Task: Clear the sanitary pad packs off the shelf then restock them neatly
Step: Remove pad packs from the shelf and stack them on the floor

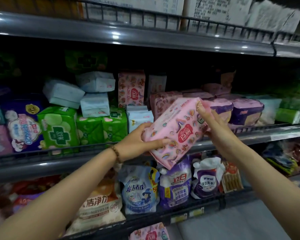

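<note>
Head view, the only one we've got. Both hands are on a soft pink plastic pad pack printed with little cartoon shapes (177, 134). It is up in the air and tilted, in front of the front edge of the grey metal middle shelf (42, 166), right of that shelf's middle. The left hand (137, 141), with a brown bead bracelet (116, 153) at the wrist, wraps its fingers round the pack's lower end, thumb across the face. The right hand (215, 129) clamps the upper end, fingertips over the top corner.

How far along? Not far, by my reading. The shelf is loaded and untidy:
- pale blue-white wrapped packs (64, 94) are heaped crookedly toward its back
- green packs with cross marks (59, 129) line its front edge
- one pink pack stands upright (131, 87) at the rear
- purple packs (246, 111) slump toward its right end

Whether this pack is coming off or going back I can't tell; either way most of the tidying is left. One more pink pack (149, 234) peeks in below the bottom shelf.

Writing now. The held pack carries a red badge with white characters, upside down to us, which looks like 百丽. On the shelf below, a blue pouch (139, 189) reads 魔法香珠 and a purple pouch (176, 187) reads 天然酵素.
</note>
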Available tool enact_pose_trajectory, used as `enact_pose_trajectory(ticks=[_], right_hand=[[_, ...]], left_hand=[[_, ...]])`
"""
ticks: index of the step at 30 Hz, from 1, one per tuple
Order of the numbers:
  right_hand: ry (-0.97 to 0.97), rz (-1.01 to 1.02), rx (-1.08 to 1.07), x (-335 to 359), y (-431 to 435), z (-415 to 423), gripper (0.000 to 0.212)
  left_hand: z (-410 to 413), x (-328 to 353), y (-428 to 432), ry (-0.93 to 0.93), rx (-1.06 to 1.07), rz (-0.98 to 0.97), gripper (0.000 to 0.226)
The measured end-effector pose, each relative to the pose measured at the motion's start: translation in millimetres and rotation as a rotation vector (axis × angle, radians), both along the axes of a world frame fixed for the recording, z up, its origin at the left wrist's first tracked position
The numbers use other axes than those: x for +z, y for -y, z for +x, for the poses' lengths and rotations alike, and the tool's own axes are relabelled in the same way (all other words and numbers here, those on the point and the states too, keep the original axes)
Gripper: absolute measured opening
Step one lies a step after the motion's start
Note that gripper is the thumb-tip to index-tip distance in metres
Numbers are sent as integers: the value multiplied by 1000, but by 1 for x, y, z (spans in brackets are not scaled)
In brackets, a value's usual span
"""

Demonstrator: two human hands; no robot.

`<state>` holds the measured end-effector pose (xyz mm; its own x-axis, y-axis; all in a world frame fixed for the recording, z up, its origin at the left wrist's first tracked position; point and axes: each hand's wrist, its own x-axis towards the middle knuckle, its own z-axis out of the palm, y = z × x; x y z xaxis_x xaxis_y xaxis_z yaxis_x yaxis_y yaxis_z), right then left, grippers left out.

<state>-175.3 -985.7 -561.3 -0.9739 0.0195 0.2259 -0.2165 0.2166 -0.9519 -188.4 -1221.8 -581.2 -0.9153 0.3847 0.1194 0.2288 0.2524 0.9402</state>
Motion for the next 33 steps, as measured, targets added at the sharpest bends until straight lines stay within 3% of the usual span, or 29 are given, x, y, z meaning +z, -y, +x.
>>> enact_pose_trajectory(ticks=[4, 7, 10, 14, 15, 17, 19, 23, 27, 28, 31, 33], right_hand=[[8, -60, 221, -21, -3, 13, 85], [119, -156, 306, -41, 4, 17, 85], [219, -182, 177, -69, 14, 14, 60], [416, -237, 126, -104, 15, 14, 68], [487, -216, 154, -113, 12, 15, 69], [579, -167, 241, -132, 4, 18, 66], [656, -124, 285, -158, -5, 20, 76], [804, -65, 275, -216, -4, 22, 87], [938, -15, 222, -269, 15, 23, 108], [968, 8, 209, -280, 20, 23, 101], [998, 14, 204, -315, 32, 21, 39], [983, -26, 179, -332, 39, 20, 35]], left_hand=[[15, -7, 22, 320, -228, -64, 35], [19, -27, 30, 492, -216, -50, 42], [20, -48, 31, 415, -166, 19, 55], [31, -83, 23, 171, -151, -189, 108], [31, -95, 22, 141, -135, -186, 107], [30, -117, 20, 158, -159, -177, 77], [30, -135, 19, 326, -164, -257, 48], [25, -194, 18, 724, -59, -379, 105], [20, -247, 10, 897, 61, -322, 84], [22, -259, 9, 915, 92, -320, 77], [31, -298, 8, 963, 188, -324, 65], [31, -320, 10, 948, 198, -309, 60]])
